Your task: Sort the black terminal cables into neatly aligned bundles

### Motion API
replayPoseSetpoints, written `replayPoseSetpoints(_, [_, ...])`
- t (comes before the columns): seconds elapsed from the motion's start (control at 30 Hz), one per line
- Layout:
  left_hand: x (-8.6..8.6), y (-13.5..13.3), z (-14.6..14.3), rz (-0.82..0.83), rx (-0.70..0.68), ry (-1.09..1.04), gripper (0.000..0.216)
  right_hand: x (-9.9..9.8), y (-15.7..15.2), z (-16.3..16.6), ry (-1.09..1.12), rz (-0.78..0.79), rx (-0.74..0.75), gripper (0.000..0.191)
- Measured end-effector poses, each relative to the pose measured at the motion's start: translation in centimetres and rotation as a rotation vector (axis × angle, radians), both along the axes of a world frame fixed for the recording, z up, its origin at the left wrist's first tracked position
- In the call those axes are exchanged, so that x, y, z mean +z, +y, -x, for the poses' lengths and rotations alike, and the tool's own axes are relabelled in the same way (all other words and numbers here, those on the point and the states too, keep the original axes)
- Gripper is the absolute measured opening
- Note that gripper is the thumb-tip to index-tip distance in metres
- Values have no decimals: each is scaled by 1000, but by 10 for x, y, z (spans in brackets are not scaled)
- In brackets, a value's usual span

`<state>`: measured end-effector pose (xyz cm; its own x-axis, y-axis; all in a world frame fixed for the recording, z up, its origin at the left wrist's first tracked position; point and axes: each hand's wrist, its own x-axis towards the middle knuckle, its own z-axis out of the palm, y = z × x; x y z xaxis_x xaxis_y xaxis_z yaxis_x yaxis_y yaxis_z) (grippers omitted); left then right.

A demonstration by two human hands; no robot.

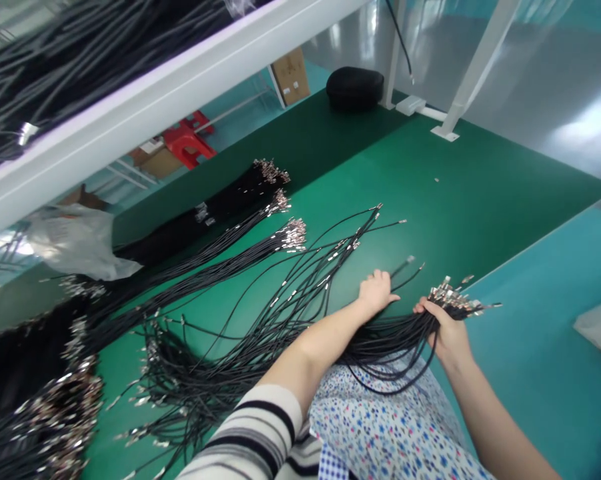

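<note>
My right hand [449, 333] is closed round a thick bundle of black cables [390, 340]. Their metal connector ends [453, 297] stick out past the thumb, over the table's front edge. The rest of the bundle sags across my lap and runs left onto the green table. Just left of it, my left hand [376, 293] is closed over thin black cable, and two cable ends [405, 270] poke out beyond the fingers, one smeared by motion. Under and behind my left forearm lies a loose, tangled spread of black cables [270, 320] with metal tips.
Neater cable bundles [230, 253] lie along the back of the green table [505, 180], with more piled at the left [55, 413]. A white shelf beam [180, 100] crosses above. A black case [354, 88] sits beside a white post [473, 73]. A plastic bag [80, 240] lies at the left.
</note>
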<state>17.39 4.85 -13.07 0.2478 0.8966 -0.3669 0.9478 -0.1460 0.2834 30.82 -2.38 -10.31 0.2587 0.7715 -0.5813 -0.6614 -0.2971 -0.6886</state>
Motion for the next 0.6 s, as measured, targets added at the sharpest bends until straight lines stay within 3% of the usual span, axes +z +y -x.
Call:
replayPoseSetpoints(0.07, [-2,-4,-7,23,-73,-20,29,-3,4,0,-11,26,0,31])
replayPoseSetpoints(0.1, [0,-5,-7,31,-85,-29,25,-5,6,0,-21,40,-3,30])
replayPoseSetpoints(0.27, [27,-15,5,106,-230,-228,30,-12,13,-1,-50,87,-20,29])
replayPoseSetpoints(0.43, [56,-39,15,223,-421,-309,27,-3,18,2,-35,40,61,33])
replayPoseSetpoints(0.53, [67,-37,28,274,-587,-477,25,3,21,6,-53,-13,79,34])
replayPoseSetpoints(0.6, [66,-25,42,267,-597,-584,26,5,24,8,-64,-32,78,33])
